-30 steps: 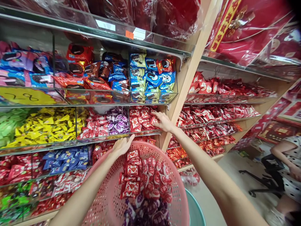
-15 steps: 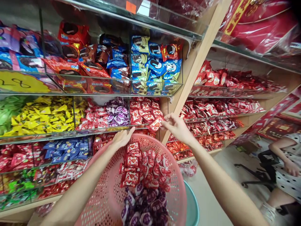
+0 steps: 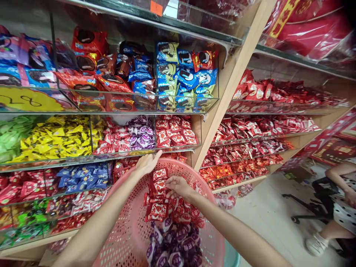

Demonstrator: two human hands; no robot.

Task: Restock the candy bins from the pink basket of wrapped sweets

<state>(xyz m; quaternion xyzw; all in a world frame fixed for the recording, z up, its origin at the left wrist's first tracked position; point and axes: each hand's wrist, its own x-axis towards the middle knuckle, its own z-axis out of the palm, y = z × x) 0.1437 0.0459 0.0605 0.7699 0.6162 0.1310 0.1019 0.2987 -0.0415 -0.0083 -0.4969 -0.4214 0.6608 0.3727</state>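
My left hand [image 3: 147, 164] grips the far rim of a pink perforated plastic basket [image 3: 118, 226], its thumb stretched along the edge. Inside the basket, my right hand [image 3: 180, 188] has its fingers closed at the side of a red-and-white candy packet [image 3: 159, 186]. More such packets [image 3: 157, 211] are stacked around it. Red-and-white twist-wrapped candies [image 3: 180, 211] lie under and beside that hand, partly hidden by it. Nearer to me is a pile of purple-and-white wrapped candies [image 3: 175, 244].
Glass-fronted shelves ahead hold matching red packets [image 3: 176, 133], yellow-wrapped candies [image 3: 59, 133] and blue biscuit packs [image 3: 186, 78]. A wooden upright [image 3: 222, 100] divides the shelves. A teal tub [image 3: 233, 254] stands under the basket at right. A seated person [image 3: 343, 207] is at far right.
My right hand has moved from the shelf edge down and left into the basket, carrying a red-and-white candy packet. My left hand stays on the rim.
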